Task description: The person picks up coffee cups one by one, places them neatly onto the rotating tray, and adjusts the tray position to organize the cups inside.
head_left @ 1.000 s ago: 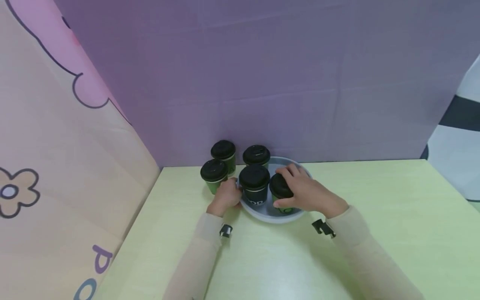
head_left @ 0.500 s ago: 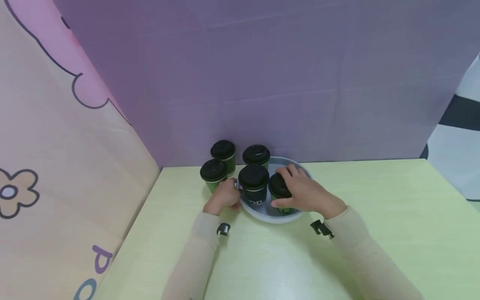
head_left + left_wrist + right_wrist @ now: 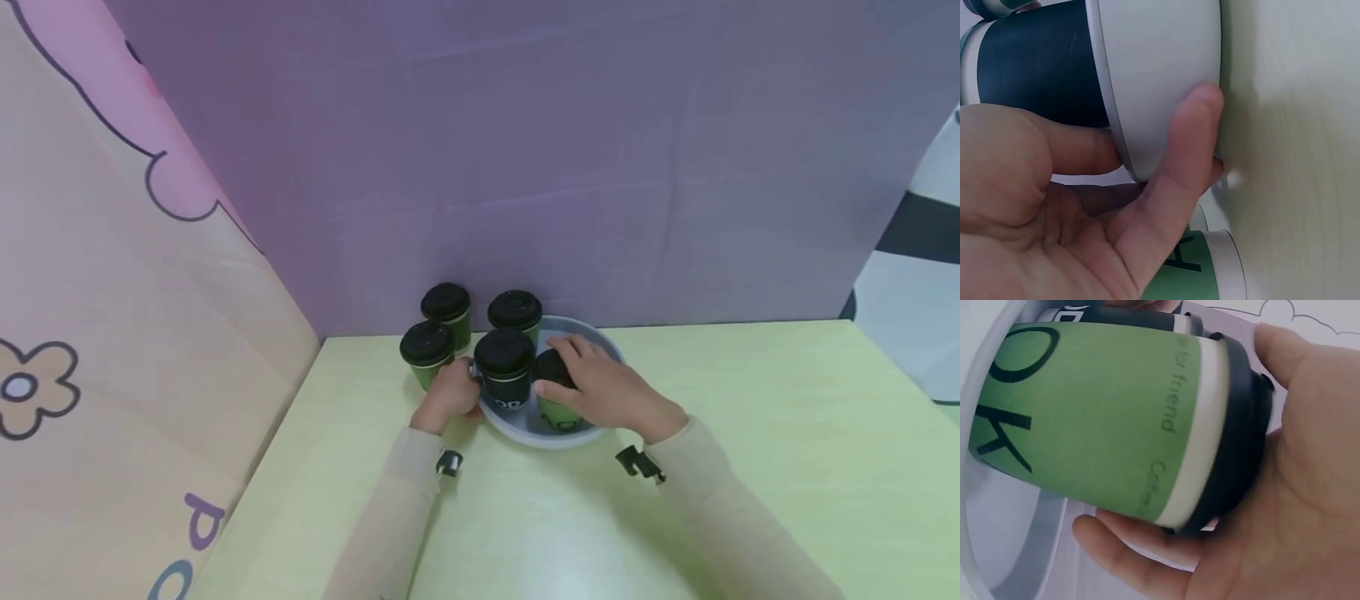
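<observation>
Greens and blacks on pale grey, purple behind.
Green tapered paper cup (image 3: 1097, 419): black "OK", small dark print, cream band, black plastic lid (image 3: 1235, 437). Dark paper cup (image 3: 507, 388): white lettering, pale band, black lid too. Round shallow tray (image 3: 536, 438): plain pale grey. Flat tabletop (image 3: 750, 450): pale yellow-green. Cloth backdrop (image 3: 525, 167): solid purple. Left-hand panel (image 3: 150, 333): cream, dark-outlined flower, pink patch, purple and blue letters.

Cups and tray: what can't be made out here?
- Head: the right hand partly covers the lid of the front green cup.
- Head: the dark cup hides the base of the rear middle cup.
- Left wrist: the left hand and bottom edge cut off the lower green cup.
- Right wrist: the rim of the tray hides the front green cup's base; its small print is partly blurred.
</observation>
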Tool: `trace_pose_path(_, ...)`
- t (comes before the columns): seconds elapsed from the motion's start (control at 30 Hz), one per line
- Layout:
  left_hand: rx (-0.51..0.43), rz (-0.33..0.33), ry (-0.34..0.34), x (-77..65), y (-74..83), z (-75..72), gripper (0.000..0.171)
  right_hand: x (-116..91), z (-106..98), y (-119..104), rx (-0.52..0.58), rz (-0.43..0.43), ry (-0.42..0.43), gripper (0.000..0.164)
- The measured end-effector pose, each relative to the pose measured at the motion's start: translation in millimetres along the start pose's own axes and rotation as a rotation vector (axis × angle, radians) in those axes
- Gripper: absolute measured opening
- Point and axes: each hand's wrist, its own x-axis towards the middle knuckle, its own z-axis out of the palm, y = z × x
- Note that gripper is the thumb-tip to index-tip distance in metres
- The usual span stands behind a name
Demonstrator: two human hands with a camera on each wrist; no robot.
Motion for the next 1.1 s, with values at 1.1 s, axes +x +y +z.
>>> trace_pose_path(1.1, 0.057, 0.045, 0.086, 3.2, -2.3, 7.9, 0.033, 17, 4, 128, 0.257, 0.263, -0.021, 0.046)
